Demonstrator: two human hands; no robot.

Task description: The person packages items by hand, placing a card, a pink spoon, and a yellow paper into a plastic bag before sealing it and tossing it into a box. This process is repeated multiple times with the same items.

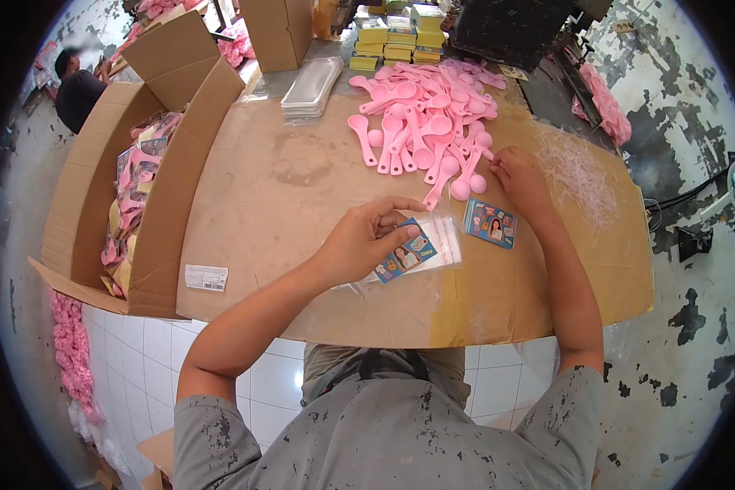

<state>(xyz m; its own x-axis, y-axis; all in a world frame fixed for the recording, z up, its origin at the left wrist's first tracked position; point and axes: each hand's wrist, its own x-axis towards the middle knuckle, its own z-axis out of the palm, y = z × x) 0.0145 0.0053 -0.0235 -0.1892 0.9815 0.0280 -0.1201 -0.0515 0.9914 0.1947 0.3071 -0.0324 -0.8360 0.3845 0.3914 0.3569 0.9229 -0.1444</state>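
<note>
My left hand [366,243] pinches a blue printed card [406,255] between thumb and fingers, above a stack of clear plastic bags [444,242]. To the right, my right hand [518,173] is beside the pile of pink spoons [420,114], its fingers curled near a spoon; whether it grips anything is hard to make out. A small stack of blue printed cards [491,224] lies just below that hand on the brown cardboard table cover [286,204].
At left stands an open cardboard box [159,245] with packed pink items. Clear packets [312,88] and yellow card stacks [400,34] are at the back. Plastic strips [578,175] and a white label [206,278] lie on the cardboard. Another person [77,94] is at far left.
</note>
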